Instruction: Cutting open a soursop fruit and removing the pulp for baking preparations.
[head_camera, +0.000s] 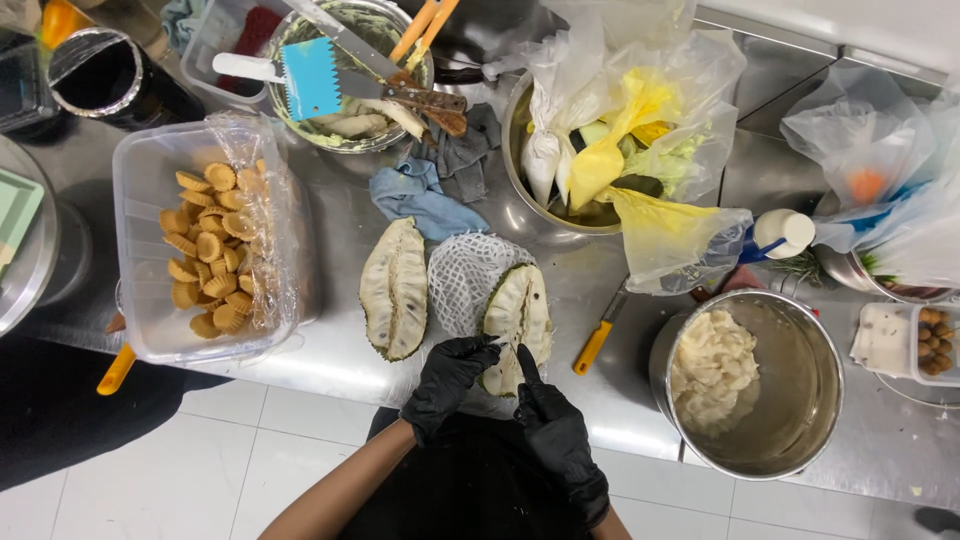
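Both my hands wear black gloves and meet at the near end of a cut-open green fruit half with white flesh (520, 315) on the steel counter. My left hand (447, 385) pinches at the fruit's lower edge. My right hand (555, 440) holds the fruit from below, its index finger pointing up against the flesh. A second fruit half (395, 290) lies cut side up just to the left. A white foam net sleeve (465, 275) lies between and behind the two halves.
A steel pot (800, 400) with white pulp stands at the right. A clear plastic tub of small pastry shells (150, 300) sits left. A yellow-handled knife (597, 340), blue cloth (420, 195), a bowl with plastic bags (525, 215) and a bowl with a scraper (345, 135) lie behind.
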